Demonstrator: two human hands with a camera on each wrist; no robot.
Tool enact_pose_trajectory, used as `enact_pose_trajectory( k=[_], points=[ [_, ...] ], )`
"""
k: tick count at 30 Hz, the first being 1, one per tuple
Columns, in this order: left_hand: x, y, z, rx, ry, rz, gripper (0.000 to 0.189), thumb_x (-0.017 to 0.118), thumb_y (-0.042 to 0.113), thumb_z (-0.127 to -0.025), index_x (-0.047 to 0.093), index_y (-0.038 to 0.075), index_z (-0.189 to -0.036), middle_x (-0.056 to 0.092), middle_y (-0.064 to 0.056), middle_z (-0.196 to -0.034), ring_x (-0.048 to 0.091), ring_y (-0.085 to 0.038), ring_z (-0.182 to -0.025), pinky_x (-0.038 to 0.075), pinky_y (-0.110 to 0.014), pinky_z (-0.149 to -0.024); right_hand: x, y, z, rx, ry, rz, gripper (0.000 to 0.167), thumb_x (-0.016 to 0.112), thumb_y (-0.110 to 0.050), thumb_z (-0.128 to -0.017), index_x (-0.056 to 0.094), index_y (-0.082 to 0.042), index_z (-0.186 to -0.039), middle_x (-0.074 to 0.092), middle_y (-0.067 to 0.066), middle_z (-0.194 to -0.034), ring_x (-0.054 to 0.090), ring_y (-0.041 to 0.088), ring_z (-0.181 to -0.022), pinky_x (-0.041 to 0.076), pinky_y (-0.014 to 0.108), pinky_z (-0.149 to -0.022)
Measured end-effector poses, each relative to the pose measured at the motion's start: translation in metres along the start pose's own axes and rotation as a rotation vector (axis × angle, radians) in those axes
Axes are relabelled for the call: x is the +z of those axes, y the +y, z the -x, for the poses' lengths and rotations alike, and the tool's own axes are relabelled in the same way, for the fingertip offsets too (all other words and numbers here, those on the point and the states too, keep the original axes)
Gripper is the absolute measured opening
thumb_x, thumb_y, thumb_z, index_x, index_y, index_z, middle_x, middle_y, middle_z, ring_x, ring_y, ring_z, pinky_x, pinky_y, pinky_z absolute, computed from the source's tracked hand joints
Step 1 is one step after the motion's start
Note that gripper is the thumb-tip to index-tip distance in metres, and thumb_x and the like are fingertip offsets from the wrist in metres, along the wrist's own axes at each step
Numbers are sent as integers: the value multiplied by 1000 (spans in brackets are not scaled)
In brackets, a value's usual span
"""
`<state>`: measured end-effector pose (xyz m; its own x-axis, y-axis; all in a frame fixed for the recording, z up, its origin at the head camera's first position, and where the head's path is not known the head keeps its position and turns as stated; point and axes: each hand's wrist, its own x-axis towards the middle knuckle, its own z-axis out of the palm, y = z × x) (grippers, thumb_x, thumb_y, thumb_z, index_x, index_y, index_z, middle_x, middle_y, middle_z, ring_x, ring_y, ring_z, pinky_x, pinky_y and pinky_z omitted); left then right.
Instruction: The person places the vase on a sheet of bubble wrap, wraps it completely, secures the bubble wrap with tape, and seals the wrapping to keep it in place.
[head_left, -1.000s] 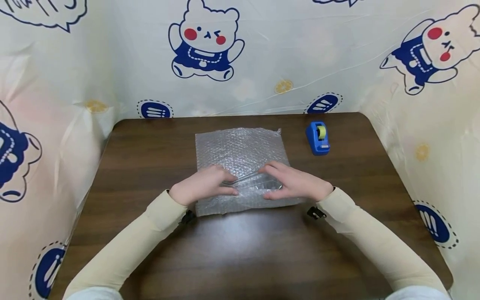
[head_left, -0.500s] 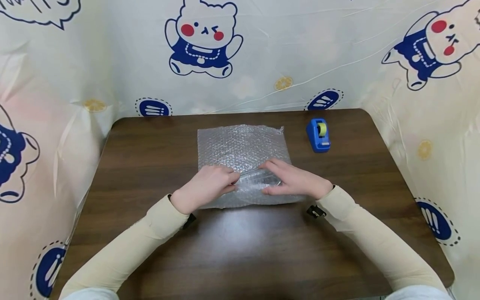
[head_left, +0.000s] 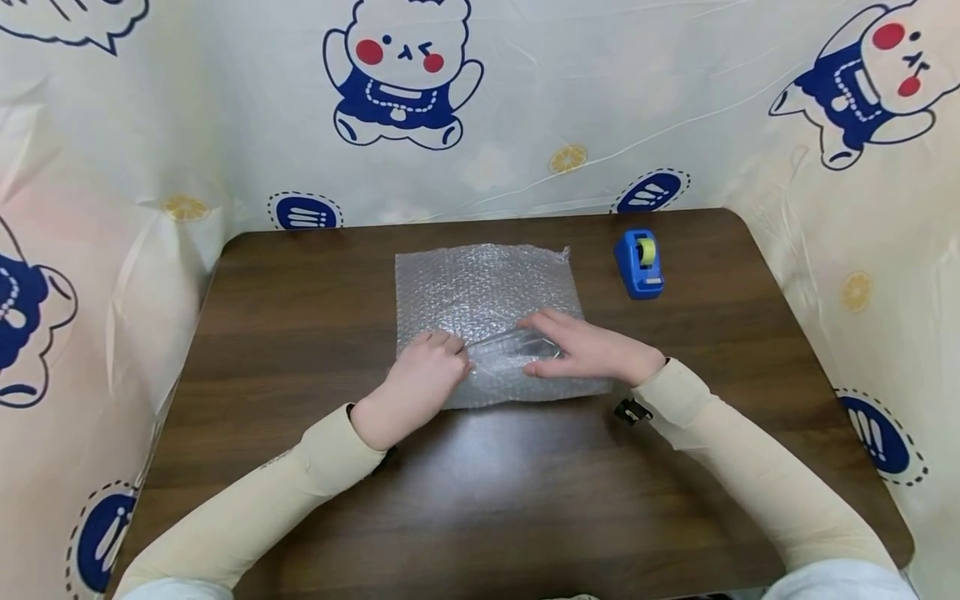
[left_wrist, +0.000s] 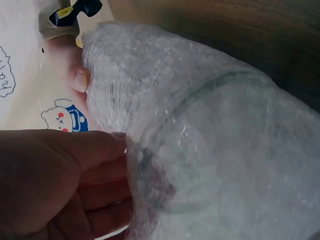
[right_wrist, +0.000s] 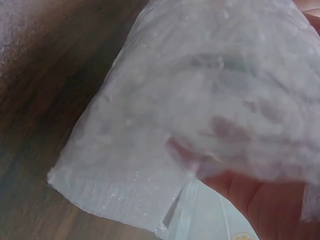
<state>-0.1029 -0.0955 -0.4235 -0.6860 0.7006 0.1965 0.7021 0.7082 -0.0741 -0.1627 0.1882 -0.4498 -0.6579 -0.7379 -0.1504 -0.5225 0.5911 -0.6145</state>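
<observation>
A sheet of bubble wrap (head_left: 480, 287) lies on the brown table, its near part folded up over a clear glass (head_left: 513, 346) lying on its side. My left hand (head_left: 429, 375) pinches the wrap at the glass's left end. In the left wrist view the glass's round end (left_wrist: 215, 82) shows through the wrap, thumb and fingers at its edge. My right hand (head_left: 588, 346) holds the glass's right end, thumb on the near side and fingers on the far side. The right wrist view shows its fingertips (right_wrist: 227, 131) blurred through the plastic.
A blue tape dispenser (head_left: 640, 265) with a yellowish roll stands at the table's back right. Printed curtains (head_left: 517, 92) hang behind the table (head_left: 315, 292) and along both sides.
My left hand has turned, and its fingers have closed on the wrap at the glass's left end. The right hand keeps its hold. The sheet's near edge sits slightly farther from me.
</observation>
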Motion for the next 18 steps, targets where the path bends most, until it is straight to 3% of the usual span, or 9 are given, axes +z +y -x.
enact_pose_trajectory(
  k=[4, 9, 15, 18],
  points=[
    [4, 0, -2, -29, 34, 72, 6, 77, 9, -93, 74, 5, -90, 57, -9, -87, 57, -27, -79, 51, -38, -65, -4, 1, -1, 22, -22, -22, 73, 63, -54, -98, 43, -11, -154, 49, 12, -150, 51, 31, -137, 46, 52, -111],
    [5, 1, -3, -75, 79, 127, 21, 77, 8, -94, 60, 4, -106, 57, -9, -81, 61, -27, -69, 53, -36, -51, -8, 1, -3, 31, -34, -30, 74, 62, -55, -98, 43, -11, -154, 49, 13, -151, 52, 32, -137, 47, 53, -110],
    [5, 5, -3, -55, 121, 12, 14, 76, -7, -86, 69, 5, -83, 64, -9, -77, 63, -25, -71, 56, -37, -52, -10, 3, -5, 35, -46, -53, 72, 63, -53, -99, 43, -11, -154, 49, 12, -152, 47, 31, -141, 45, 53, -112],
    [4, 10, -2, -60, 149, -37, 11, 77, 2, -90, 72, 5, -80, 65, -10, -77, 64, -26, -72, 57, -37, -56, -10, 4, -6, 30, -59, -58, 72, 62, -53, -100, 42, -11, -154, 48, 11, -153, 46, 30, -142, 44, 52, -114]
  ],
)
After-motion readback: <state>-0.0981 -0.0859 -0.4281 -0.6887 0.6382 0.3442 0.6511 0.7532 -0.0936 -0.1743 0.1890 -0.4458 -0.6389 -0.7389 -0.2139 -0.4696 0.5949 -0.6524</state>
